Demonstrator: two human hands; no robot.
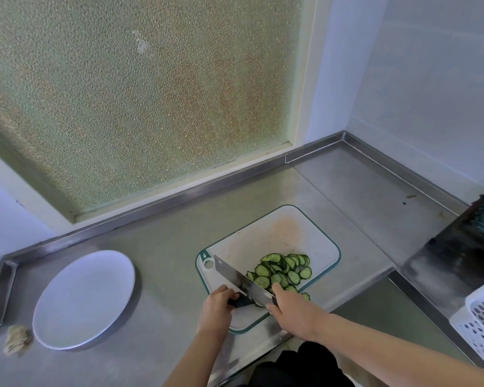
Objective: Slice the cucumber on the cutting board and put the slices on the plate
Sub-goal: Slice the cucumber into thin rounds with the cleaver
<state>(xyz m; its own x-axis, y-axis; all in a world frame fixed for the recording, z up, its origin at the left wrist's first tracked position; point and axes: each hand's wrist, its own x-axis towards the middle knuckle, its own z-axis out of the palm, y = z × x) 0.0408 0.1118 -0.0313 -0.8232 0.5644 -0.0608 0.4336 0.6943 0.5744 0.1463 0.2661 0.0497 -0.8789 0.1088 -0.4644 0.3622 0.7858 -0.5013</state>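
Left hand [218, 303] grips the cleaver [235, 273], its blade against cucumber slices [284, 268] on the cutting board [263, 236].

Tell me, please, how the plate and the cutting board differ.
The plate is round; the cutting board is rectangular with a green rim. The plate holds no slices; the cutting board carries the cucumber slices. The plate lies untouched; over the cutting board the left hand grips a knife. Both are white and lie flat on the steel counter.
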